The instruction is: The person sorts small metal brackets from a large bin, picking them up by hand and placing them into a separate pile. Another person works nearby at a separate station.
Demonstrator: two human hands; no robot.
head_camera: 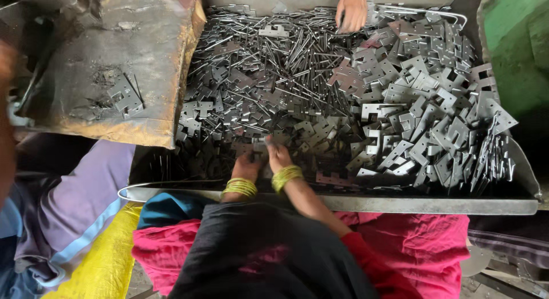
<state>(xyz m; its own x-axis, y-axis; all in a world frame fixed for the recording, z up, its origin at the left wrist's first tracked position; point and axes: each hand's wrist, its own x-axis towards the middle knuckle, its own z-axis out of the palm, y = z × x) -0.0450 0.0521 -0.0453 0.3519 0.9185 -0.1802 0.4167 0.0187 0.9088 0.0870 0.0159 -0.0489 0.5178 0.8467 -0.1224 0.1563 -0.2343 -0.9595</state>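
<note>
Plates [400, 99] of cut grey metal are heaped on the right of a wide metal tray [434, 205], and thin pins [286, 59] are strewn across its middle and left. The left hand [246, 168] and the right hand [278, 156] are set close together at the tray's near edge, both resting in the pile just where pins and plates mix. The fingers of each are curled down among the pieces; whether anything is gripped cannot be told, since the fingertips are buried. Yellow bangles [286, 176] are worn on both wrists. At the far edge, another person's hand [351, 11] is laid on the pins. A worn board [108, 64] is propped over the tray's left corner, with a few plates lying on it. Red cloth [423, 242] is seen below the tray.
</note>
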